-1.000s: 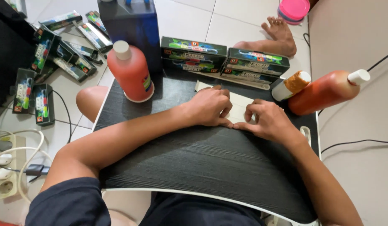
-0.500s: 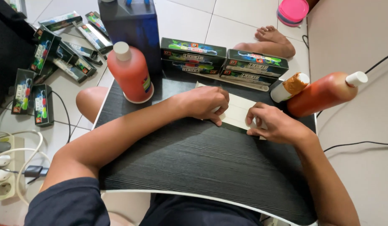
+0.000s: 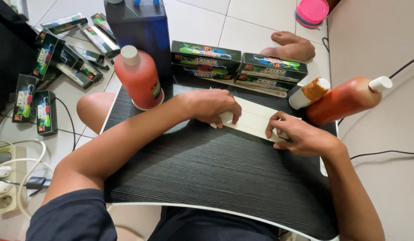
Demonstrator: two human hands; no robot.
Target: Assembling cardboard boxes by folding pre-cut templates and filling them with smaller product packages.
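Cardboard (image 3: 253, 119), pale, flat and long, lying across the far middle of the black lap table (image 3: 207, 174), just in front of a row of green-printed boxes (image 3: 238, 67). Now pressed out to full length, where a second ago bunched between two hands almost touching at its middle. Left hand (image 3: 213, 106) curled over the left end, fingertips pressed down on it; right hand (image 3: 298, 136) slid out to the right end, fingers bent over the near edge, thumb under or behind, hard to tell. Hands now well apart, so the sheet looks opened and smoothed rather than gathered; judged a flattening or creasing stroke just finished. Round about: red bottle (image 3: 140, 78) upright at the table's left far corner, dark blue jug (image 3: 142, 27) behind it, orange bottle (image 3: 347, 99) tipped on its side at the right with a small white-capped bottle (image 3: 310, 93) beside. More boxes (image 3: 59, 53) scattered on the tiled floor at left, power strip (image 3: 6, 196) near the bottom edge, bare foot (image 3: 291, 44) beyond the boxes, pink lid (image 3: 312, 11) further off.
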